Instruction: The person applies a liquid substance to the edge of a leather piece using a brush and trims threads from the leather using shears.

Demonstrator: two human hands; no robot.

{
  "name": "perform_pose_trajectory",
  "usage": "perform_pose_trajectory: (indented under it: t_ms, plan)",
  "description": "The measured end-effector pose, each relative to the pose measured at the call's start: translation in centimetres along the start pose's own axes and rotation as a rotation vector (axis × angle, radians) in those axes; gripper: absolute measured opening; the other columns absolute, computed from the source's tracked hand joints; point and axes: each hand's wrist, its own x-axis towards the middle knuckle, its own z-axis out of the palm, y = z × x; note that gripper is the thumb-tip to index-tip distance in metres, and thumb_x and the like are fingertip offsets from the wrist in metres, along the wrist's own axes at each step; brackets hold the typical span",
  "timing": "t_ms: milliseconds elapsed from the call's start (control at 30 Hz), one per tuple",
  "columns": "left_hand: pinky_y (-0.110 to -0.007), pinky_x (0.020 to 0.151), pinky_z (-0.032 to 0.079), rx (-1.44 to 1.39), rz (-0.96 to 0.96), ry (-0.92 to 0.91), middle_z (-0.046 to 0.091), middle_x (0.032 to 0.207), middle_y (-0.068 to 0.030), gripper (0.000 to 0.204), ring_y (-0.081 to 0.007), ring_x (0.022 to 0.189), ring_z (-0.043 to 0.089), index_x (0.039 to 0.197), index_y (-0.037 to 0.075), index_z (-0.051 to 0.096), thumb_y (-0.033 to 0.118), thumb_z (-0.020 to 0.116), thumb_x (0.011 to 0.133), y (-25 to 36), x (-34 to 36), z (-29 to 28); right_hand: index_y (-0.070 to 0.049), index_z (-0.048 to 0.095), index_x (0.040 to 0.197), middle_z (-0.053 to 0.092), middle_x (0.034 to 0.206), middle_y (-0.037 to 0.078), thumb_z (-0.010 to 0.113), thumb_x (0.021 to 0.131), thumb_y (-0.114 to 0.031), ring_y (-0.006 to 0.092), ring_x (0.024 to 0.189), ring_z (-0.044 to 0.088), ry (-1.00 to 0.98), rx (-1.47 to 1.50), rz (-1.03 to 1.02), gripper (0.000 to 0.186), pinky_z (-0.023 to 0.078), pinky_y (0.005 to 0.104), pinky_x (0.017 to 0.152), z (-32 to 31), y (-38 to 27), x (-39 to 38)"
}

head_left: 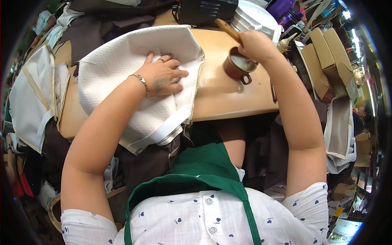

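Note:
My left hand [162, 78] lies with its fingers spread on a white textured fabric piece [112, 61], pressing it against the tan tabletop [232, 101]. A white strap [163, 128] crosses the piece's near corner, which hangs over the table edge. To the right, my right hand [257, 45] is closed round a wooden-handled brush [227, 30] above a brown cup [233, 70]. Whitish liquid shows inside the cup. The brush's lower end is hidden behind my fingers and the cup's rim.
Another white fabric piece [30, 87] lies over the table's left side. Dark brown cloth [96, 38] is heaped at the far left. A black box [208, 11] and white round lids [255, 18] stand at the back. Cardboard boxes [326, 51] are stacked beyond my right arm.

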Motion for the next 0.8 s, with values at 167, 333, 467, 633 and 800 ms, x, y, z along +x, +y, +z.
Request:
perform_pose_trajectory:
  t_ms: [167,333,467,633,800]
  plan:
    - [-0.06,0.097,0.018,0.002,0.109,0.05,0.041,0.126,-0.0047,0.045,-0.0222,0.123,0.029,0.117,0.019,0.049,0.035,0.054,0.075,1.0,-0.4,-0.8,0.001,0.058,0.075,0.059,0.068,0.017,0.06,0.069,-0.021,0.03,0.065,0.058,0.229,0.446,0.159,0.023,0.046,0.0359,0.064,-0.5,1.7,-2.2]
    - [-0.061,0.096,0.017,0.034,0.121,-0.19,0.04,0.128,-0.003,0.048,-0.0221,0.119,0.038,0.118,0.016,0.047,0.038,0.048,0.076,2.7,0.2,-0.9,0.001,0.057,0.074,0.058,0.066,0.017,0.061,0.069,-0.023,0.0293,0.065,0.058,0.27,0.392,0.211,0.025,0.045,0.0347,0.062,0.7,4.2,-3.6]
    - [-0.06,0.098,0.014,0.047,0.007,-0.039,0.034,0.133,-0.005,0.051,-0.0227,0.118,0.039,0.122,0.016,0.044,0.044,0.043,0.079,3.0,1.2,0.2,-0.001,0.055,0.072,0.056,0.059,0.007,0.063,0.072,-0.024,0.0139,0.054,0.055,0.536,0.583,0.174,0.024,0.043,0.0265,0.052,-0.8,4.2,-4.9]
    - [-0.059,0.099,0.012,-0.007,-0.063,-0.12,0.036,0.131,-0.0078,0.052,-0.0232,0.119,0.038,0.122,0.016,0.046,0.045,0.044,0.078,3.6,2.1,-0.3,-0.001,0.054,0.067,0.053,0.056,0.001,0.066,0.072,-0.021,0.0062,0.048,0.048,0.774,1.149,0.157,0.024,0.039,0.0219,0.045,-0.2,0.5,-6.2]
    - [-0.058,0.1,0.011,-0.064,-0.106,-0.071,0.044,0.124,-0.0095,0.05,-0.0234,0.118,0.039,0.114,0.015,0.052,0.044,0.05,0.073,3.7,2.0,-0.1,-0.001,0.053,0.065,0.051,0.053,0.002,0.065,0.071,-0.017,0.0076,0.048,0.048,0.53,1.256,0.168,0.021,0.039,0.0221,0.046,3.5,-6.4,-6.2]
